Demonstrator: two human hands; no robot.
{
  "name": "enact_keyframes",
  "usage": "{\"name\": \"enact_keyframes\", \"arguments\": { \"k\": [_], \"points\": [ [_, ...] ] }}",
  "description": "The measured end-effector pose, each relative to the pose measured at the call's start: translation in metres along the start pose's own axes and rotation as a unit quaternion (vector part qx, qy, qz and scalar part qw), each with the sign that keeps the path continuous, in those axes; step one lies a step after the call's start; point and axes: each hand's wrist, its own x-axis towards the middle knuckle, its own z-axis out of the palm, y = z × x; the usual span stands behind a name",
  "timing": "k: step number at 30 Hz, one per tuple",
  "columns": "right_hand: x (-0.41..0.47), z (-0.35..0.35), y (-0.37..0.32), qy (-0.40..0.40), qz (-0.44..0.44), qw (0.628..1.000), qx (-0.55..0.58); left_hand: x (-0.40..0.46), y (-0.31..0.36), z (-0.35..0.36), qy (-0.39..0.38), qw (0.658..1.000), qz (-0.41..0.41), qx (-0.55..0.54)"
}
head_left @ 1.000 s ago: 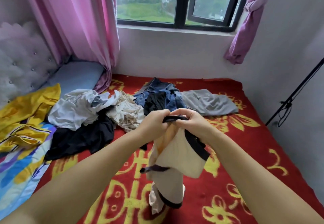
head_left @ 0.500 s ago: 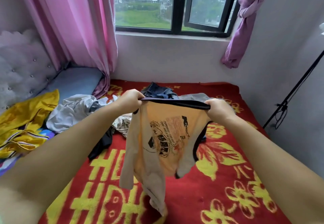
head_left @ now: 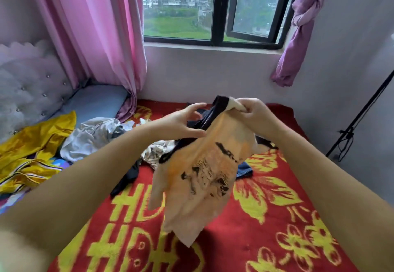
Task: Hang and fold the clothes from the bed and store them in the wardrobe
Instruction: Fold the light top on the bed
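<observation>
Pinching the top edge of the orange shirt (head_left: 198, 178), my right hand (head_left: 253, 116) has its fingers curled tight round a bunched corner of pale cloth beside the dark trim. My left hand (head_left: 183, 122) is spread, fingers straight and apart, the thumb lying along the dark trim lower down; it touches the cloth at most and has no hold on it. So the whole shirt hangs from the right grip alone, drooping on a slant with its printed front toward me and its lowest corner dangling above the bed (head_left: 266, 239), not lying on it.

Taking the shirt as the landmark: behind it, toward the window (head_left: 213, 9), a bit of dark blue clothing (head_left: 245, 170) peeks out past its right edge. To its left lie a crumpled printed garment (head_left: 154, 154), a black piece (head_left: 128, 178) and a grey-white top (head_left: 91, 137), heaped together and touching. Further left again a yellow garment (head_left: 32, 143) sprawls near the headboard.

As I judge it, the job is barely begun. Nothing in sight is folded or on a hanger, no wardrobe is in view, and the pile on the bed looks untouched. This shirt is only held up, not yet squared off, so I would need a second hold on the trim before I can fold or hang it, and every other piece remains.
</observation>
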Motion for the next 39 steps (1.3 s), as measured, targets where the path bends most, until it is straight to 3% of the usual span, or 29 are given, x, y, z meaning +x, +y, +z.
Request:
{"name": "enact_keyframes", "arguments": {
  "k": [2, 4, 7, 9, 12, 14, 16, 23, 26, 29, 33, 35, 39],
  "points": [
    [-0.002, 0.018, -0.01, -0.053, -0.024, 0.997, -0.053, 0.011, 0.017, 0.014, 0.017, 0.998, 0.04, -0.055],
    [-0.002, 0.029, -0.01, -0.06, -0.023, 0.996, -0.061, 0.02, 0.027, 0.02, 0.041, 0.997, 0.058, -0.037],
    [-0.006, 0.028, 0.001, -0.064, 0.031, 0.997, 0.033, 0.022, 0.026, 0.021, 0.049, 0.997, 0.058, 0.028],
    [-0.016, 0.028, 0.014, -0.132, 0.08, 0.986, 0.055, 0.023, 0.023, 0.019, 0.108, 0.993, 0.053, 0.014],
    [-0.039, 0.044, 0.044, -0.288, 0.131, 0.943, -0.1, 0.025, 0.024, 0.009, 0.201, 0.975, 0.035, -0.086],
    [-0.055, 0.053, 0.064, -0.316, 0.163, 0.923, -0.149, 0.023, 0.026, -0.004, 0.235, 0.949, 0.029, -0.207],
    [-0.064, 0.055, 0.074, -0.305, 0.196, 0.925, -0.117, 0.02, 0.025, -0.016, 0.242, 0.934, 0.021, -0.264],
    [-0.062, 0.097, 0.034, -0.364, 0.177, 0.913, 0.056, 0.011, 0.041, -0.01, 0.204, 0.952, 0.021, -0.227],
    [-0.06, 0.122, 0.027, -0.311, 0.153, 0.931, 0.112, 0.009, 0.052, -0.01, 0.194, 0.951, 0.027, -0.237],
    [-0.051, 0.133, 0.019, -0.213, 0.171, 0.942, 0.193, 0.004, 0.06, -0.018, 0.182, 0.949, 0.024, -0.256],
    [-0.034, 0.126, 0.017, -0.077, 0.178, 0.956, 0.221, 0.001, 0.058, -0.027, 0.189, 0.942, 0.025, -0.276],
    [-0.03, 0.122, 0.017, -0.059, 0.168, 0.96, 0.216, 0.002, 0.055, -0.024, 0.175, 0.947, 0.019, -0.269],
    [-0.03, 0.12, 0.03, -0.08, 0.155, 0.979, 0.102, 0.009, 0.051, -0.019, 0.178, 0.938, 0.007, -0.298]
  ]
}}
